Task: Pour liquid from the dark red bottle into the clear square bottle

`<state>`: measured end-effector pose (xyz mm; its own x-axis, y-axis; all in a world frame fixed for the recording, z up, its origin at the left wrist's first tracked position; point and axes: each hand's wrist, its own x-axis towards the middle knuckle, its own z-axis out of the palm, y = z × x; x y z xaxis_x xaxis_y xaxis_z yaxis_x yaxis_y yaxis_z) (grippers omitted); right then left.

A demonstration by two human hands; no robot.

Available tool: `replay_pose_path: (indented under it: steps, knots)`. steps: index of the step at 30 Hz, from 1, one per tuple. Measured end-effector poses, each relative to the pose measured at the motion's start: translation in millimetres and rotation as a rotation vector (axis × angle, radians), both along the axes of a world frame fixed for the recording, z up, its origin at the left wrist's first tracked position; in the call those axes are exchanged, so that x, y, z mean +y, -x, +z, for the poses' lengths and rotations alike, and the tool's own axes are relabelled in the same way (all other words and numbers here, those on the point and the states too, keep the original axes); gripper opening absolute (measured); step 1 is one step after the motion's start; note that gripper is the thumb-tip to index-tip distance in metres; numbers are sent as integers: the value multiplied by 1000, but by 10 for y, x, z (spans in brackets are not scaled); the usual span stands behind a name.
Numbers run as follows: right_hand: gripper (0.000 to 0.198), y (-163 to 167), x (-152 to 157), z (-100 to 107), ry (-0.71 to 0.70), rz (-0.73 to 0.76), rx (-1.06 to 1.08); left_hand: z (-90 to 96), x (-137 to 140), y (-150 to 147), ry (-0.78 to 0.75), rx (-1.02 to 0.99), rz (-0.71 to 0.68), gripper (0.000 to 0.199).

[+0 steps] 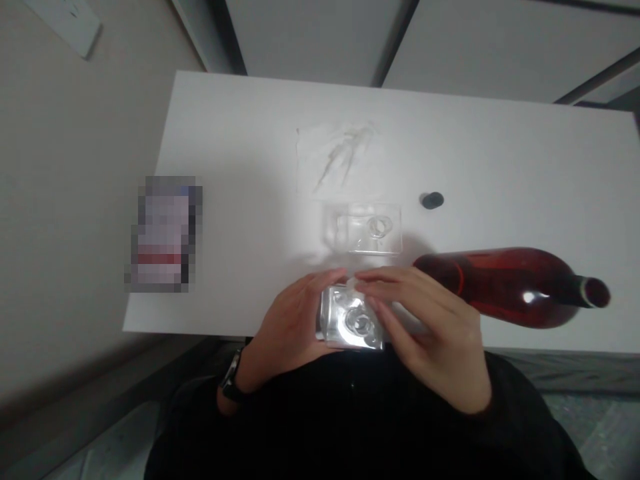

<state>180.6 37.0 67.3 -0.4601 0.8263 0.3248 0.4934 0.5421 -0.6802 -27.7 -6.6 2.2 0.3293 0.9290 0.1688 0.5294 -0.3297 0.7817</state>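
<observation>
My left hand [290, 327] and my right hand [430, 333] both hold a small silvery blister pack [350, 323] over the near edge of the white table [240, 133]. The left hand grips its left side. The fingertips of my right hand pinch its top edge, close to the left thumb. A clear plastic tray [367, 230] lies on the table just beyond the hands. A dark red glass bottle [510, 283] lies on its side to the right, its open neck pointing right.
A crumpled clear plastic sheet [337, 157] lies further back on the table. A small dark cap [433, 200] sits right of the tray. A blurred box [163, 233] rests at the table's left edge. A wall runs along the left.
</observation>
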Motion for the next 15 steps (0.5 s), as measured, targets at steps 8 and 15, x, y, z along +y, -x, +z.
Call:
replay_pose_path:
  steps: [8, 15]
  knots:
    - [30, -106, -214, -82, 67, -278, 287, 9, 22, -2, 65, -45, -25, 87]
    - [23, -186, -548, -209, 108, -382, 456, 52, 47, 0, -71, -61, -82, 89]
